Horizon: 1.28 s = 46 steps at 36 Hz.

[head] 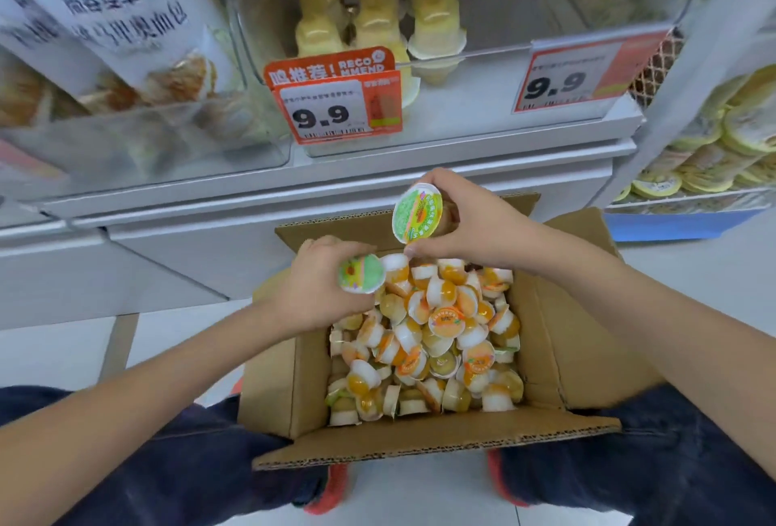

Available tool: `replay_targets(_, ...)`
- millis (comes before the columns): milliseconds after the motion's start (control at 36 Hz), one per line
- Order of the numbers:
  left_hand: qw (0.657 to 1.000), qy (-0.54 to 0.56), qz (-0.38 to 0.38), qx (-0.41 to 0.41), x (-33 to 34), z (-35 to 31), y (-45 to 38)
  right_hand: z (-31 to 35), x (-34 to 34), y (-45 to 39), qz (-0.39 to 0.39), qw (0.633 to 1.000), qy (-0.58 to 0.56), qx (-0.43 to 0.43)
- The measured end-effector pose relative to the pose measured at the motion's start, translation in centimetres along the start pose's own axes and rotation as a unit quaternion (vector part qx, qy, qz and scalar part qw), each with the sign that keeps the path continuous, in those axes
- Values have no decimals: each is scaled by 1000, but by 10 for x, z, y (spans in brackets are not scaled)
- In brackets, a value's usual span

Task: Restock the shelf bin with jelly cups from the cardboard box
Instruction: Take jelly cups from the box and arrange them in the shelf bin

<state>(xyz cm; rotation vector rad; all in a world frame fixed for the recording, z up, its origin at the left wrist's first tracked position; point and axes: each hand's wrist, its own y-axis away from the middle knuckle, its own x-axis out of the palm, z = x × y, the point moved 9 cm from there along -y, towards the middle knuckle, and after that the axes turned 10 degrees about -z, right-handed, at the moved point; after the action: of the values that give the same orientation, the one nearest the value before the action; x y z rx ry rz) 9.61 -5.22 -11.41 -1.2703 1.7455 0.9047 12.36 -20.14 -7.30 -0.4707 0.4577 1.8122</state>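
Shop shelving fills the upper view, with clear plastic bins along a white shelf edge (pixel 420 147) and two orange price tags (pixel 342 105) reading 9.9. Behind the left tag, the middle shelf bin (pixel 525 21) holds three short rows of pale yellow jelly cups (pixel 378 21) along its left half; its right half looks bare, though the plastic is blurred. To the far left sits a bin of bagged bread (pixel 113 21), and at the far right edge, stacked yellow-lidded tubs (pixel 714 139).

Below the shelf, an open cardboard box (pixel 588 336) rests on the floor between the person's knees, heaped with small orange and white jelly cups (pixel 428 336) nearly from wall to wall.

Both hands hover over the box's far edge. The left hand (pixel 319 286) grasps one green-lidded cup (pixel 362 273), fingers curled around it. The right hand (pixel 462 223) pinches a second green-lidded cup (pixel 418 212), lifted a little higher, lid facing the camera.

Judging by the full box and the room left in the bin, restocking seems to be at an early stage: two cups are picked up but not yet placed, and most of the stock remains to move.
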Motion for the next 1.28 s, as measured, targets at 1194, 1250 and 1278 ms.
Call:
replay_targets(1194, 962, 230, -146, 28, -83, -45, 11, 71, -7, 11, 41, 995, -66, -56)
replay_targets(1250, 962, 220, -159, 32, -84, -47, 13, 71, -5, 11, 42, 995, -80, -51)
replay_targets(1278, 962, 212, -166, 36, -85, -48, 13, 70, -4, 12, 41, 994, -88, -48)
